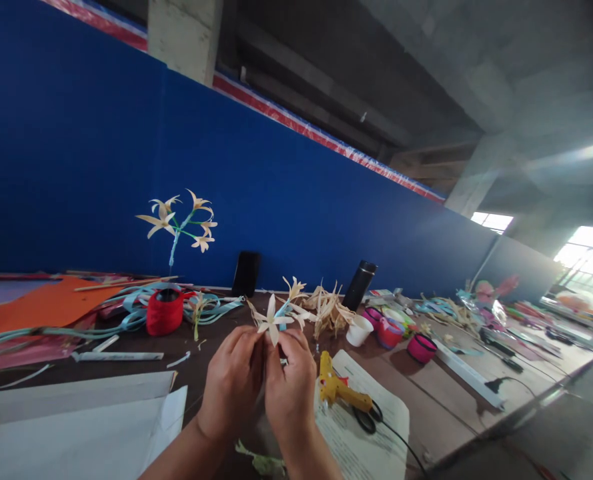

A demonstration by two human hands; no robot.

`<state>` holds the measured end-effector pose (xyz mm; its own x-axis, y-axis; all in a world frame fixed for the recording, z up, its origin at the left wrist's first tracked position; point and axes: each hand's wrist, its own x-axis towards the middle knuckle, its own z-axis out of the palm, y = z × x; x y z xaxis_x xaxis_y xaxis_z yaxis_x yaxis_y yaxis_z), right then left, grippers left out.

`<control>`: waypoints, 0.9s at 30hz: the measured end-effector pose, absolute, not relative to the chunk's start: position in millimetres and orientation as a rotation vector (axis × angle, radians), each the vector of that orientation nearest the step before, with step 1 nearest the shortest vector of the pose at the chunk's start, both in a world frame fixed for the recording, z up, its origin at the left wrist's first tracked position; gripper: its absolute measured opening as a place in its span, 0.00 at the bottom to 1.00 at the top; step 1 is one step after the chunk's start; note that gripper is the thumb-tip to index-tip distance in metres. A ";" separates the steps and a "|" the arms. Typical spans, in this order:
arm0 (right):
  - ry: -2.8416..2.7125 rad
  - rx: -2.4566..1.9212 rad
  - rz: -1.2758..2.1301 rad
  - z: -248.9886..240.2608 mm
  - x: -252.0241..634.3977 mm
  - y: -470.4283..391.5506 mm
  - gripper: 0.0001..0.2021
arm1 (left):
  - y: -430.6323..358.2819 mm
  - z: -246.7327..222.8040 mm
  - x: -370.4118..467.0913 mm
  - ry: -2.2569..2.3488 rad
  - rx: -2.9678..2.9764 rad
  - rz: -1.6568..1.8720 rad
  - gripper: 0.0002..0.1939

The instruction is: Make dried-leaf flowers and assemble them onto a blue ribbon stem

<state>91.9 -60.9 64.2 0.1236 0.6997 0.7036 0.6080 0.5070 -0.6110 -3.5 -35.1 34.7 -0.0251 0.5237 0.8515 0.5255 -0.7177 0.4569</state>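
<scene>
Close together over the table, my left hand [236, 377] and my right hand [291, 373] are both closed around a small spray of craft flowers [272, 320]. Its cream, pointed petals fan out above my fingertips, and a bit of light-blue wrapping shows behind the front bloom. The stem is hidden between my fingers. Beyond my left hand, a finished-looking flower spray [176, 227] with a blue-wrapped stem stands upright at a red-wrapped holder [165, 312]. To the right of my right hand, a yellow glue gun [343, 388] lies on a printed sheet [371, 443].
A dried husk bundle [325, 307] lies behind my hands, near a white cup [359, 331] and a black flask [360, 285]. Pink tape rolls [421, 348] and a white power strip [469, 377] lie right. At left are a white box [66, 427] and orange paper [46, 305].
</scene>
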 end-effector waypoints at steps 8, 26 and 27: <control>-1.561 -1.174 0.054 64.9 87.9 -59.1 0.13 | -35.4 33.8 -2.6 -1.106 -2.214 -1.972 0.09; -1.347 -1.175 0.410 73.3 103.5 -45.1 0.11 | -45.9 41.1 11.8 -1.365 -2.265 -1.976 0.17; -1.333 -1.163 0.438 73.3 103.8 -44.3 0.11 | -47.5 42.1 12.7 -1.387 -2.272 -1.978 0.17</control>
<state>103.8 -44.3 73.3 0.2595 0.8156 0.5172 0.3505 0.4195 -0.8374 12.7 -47.5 42.1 -0.0534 0.6725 0.7382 0.4650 -0.6374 0.6144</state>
